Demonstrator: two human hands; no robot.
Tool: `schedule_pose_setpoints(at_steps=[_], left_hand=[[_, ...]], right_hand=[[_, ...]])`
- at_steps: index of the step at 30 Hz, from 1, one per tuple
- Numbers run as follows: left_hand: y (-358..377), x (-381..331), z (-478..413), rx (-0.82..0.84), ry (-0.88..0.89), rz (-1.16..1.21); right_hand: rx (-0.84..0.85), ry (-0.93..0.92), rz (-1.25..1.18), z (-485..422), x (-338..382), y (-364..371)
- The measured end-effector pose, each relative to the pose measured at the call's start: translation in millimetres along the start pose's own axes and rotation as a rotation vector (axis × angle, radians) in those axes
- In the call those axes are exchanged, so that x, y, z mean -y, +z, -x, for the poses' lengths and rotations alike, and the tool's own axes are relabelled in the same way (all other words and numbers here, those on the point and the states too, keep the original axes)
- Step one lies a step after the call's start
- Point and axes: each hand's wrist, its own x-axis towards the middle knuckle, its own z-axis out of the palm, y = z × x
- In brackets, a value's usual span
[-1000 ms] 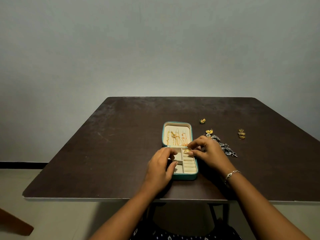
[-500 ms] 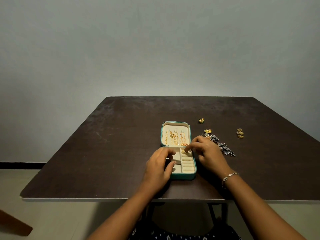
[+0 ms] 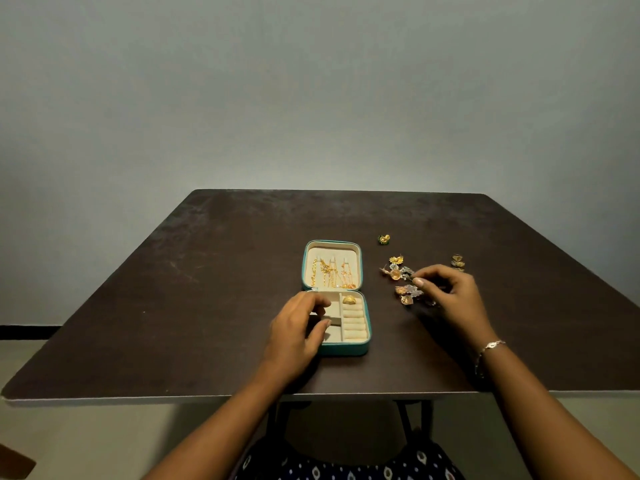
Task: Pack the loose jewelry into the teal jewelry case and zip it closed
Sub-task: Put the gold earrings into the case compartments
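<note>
On the dark brown table (image 3: 173, 323), close to the front edge and about midway across: the teal jewelry case (image 3: 346, 350), unzipped and laid flat, lid (image 3: 331, 250) on the far side, tray on the near side. Carries several gold chains (image 3: 332, 277) hung down the cream lining of the lid. Holds one gold ring (image 3: 349, 300) at the far end of the ring rolls, in the right column of the tray; shows bare cream rolls nearer the front. Left of that, small square compartments, partly hidden under the left hand (image 3: 294, 336). Grips the left side of the tray: fingers curled over the far left compartment, thumb laid on a divider nearer the front wall. To the right of the case, apart from it: the loose jewelry (image 3: 401, 284), a heap of gold and silver-grey pieces, too tangled to sort by kind. Over the heap's right edge, the right hand (image 3: 450, 294), fingers curled, thumb tip pointing at the pieces; cannot tell whether anything sits pinched between thumb and fingers. Wears a thin silver bracelet (image 3: 490, 348) at the wrist. Farther back, alone, a small green-and-gold piece (image 3: 383, 239); beyond the right hand's knuckles, a few stacked gold pieces (image 3: 458, 262). Behind the table, a plain pale wall (image 3: 311, 98); below the front edge, a dark patterned garment (image 3: 346, 467).
</note>
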Motion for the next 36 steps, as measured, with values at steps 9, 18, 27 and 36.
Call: schedule_pose_setpoints(at_steps=[9, 18, 27, 36], left_hand=[[1.9, 4.5, 0.7, -0.022, 0.010, 0.031], [0.6, -1.8, 0.8, -0.059, -0.003, 0.097], [1.2, 2.2, 0.7, -0.036, -0.006, 0.074], [1.1, 2.8, -0.1, -0.029, 0.006, 0.047]], right_hand=[[-0.267, 0.255, 0.205, -45.3, -66.0, -51.1], [-0.251, 0.323, 0.447, -72.7, -90.5, -40.9], [-0.268, 0.294, 0.385, -62.9, -80.5, -43.9], [-0.033, 0.145, -0.038, -26.0, -15.6, -16.3]])
